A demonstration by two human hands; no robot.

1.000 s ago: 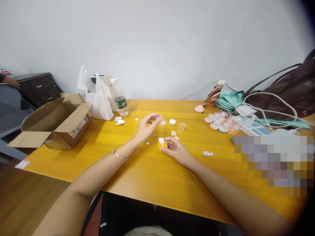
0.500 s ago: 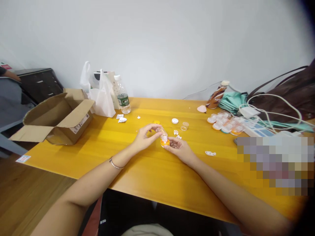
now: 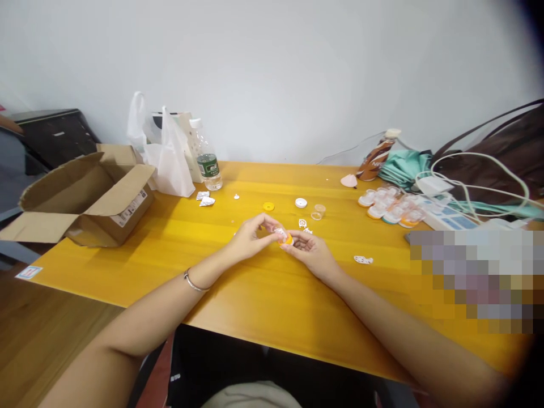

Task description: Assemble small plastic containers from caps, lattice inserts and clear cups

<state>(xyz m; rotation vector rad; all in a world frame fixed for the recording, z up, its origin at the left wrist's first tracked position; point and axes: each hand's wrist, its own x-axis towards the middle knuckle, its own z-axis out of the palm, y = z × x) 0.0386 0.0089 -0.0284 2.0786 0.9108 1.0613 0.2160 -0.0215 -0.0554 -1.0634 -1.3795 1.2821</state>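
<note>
My left hand (image 3: 257,238) and my right hand (image 3: 313,253) meet above the middle of the table, both closed on one small plastic capsule. Its orange base (image 3: 289,240) rests in the right fingertips. The white and clear part of the capsule lies between the left thumb and fingers, tilted to the left and partly hidden by them. Just beyond the hands are a yellow disc (image 3: 268,207), a white round cap (image 3: 301,202), a clear plastic cup (image 3: 318,212) and a white cut-out wheel piece (image 3: 302,223). Another white cut-out piece (image 3: 363,260) lies to the right.
An open cardboard box (image 3: 106,198), a white plastic bag (image 3: 170,164) and a water bottle (image 3: 208,161) stand at left. Several clear capsules with coloured bases (image 3: 391,207) sit at right, near a brown bottle (image 3: 378,154), a power strip (image 3: 446,218) and white cables.
The capsule has tipped over towards the left, and its clear part is now more covered by my left fingers. The yellow disc behind shows fully. The view has shifted slightly.
</note>
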